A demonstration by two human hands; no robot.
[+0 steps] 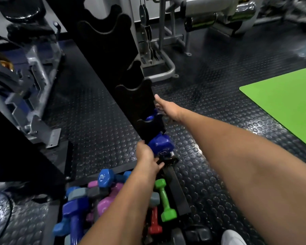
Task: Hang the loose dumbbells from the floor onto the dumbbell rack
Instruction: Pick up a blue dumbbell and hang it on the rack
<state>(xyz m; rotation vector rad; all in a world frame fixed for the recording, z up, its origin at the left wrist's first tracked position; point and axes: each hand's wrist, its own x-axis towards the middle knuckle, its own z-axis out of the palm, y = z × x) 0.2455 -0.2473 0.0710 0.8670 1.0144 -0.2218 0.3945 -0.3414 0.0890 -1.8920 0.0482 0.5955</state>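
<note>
**Q:** Nearest the lens?

**A:** Loose dumbbells (88,200) piled on the floor (210,174) at the rack foot: blue, pink, grey, red. Green dumbbell (164,200) lying beside the base rail, long axis running near to far, one head toward the camera.

**Q:** Left hand?

**A:** Left hand (147,158) curled round the blue dumbbell (161,144) at its near end, just below the lowest cradle. Grip point partly hidden behind the knuckles.

**Q:** Orientation of that dumbbell?

**A:** Numbered hexagonal head facing down and toward the camera. Long axis appears to run across the dumbbell rack (131,96), though the far head is hidden behind the cradle plate. Seated or not: cannot tell.

**Q:** Right hand?

**A:** Right hand (164,107) farther up, fingers extended and relaxed, touching the edge of a cradle plate next to a second blue dumbbell (151,116) already resting in its notch. Not gripping anything visible.

**Q:** Risks?

**A:** Probable failure: handle missing the notch, head catching the plate edge, dumbbell slipping onto the pile below. Cause: one-handed hold at one end, weight off-centre. Secondary risk: fingers pinched between head and plate.
</note>
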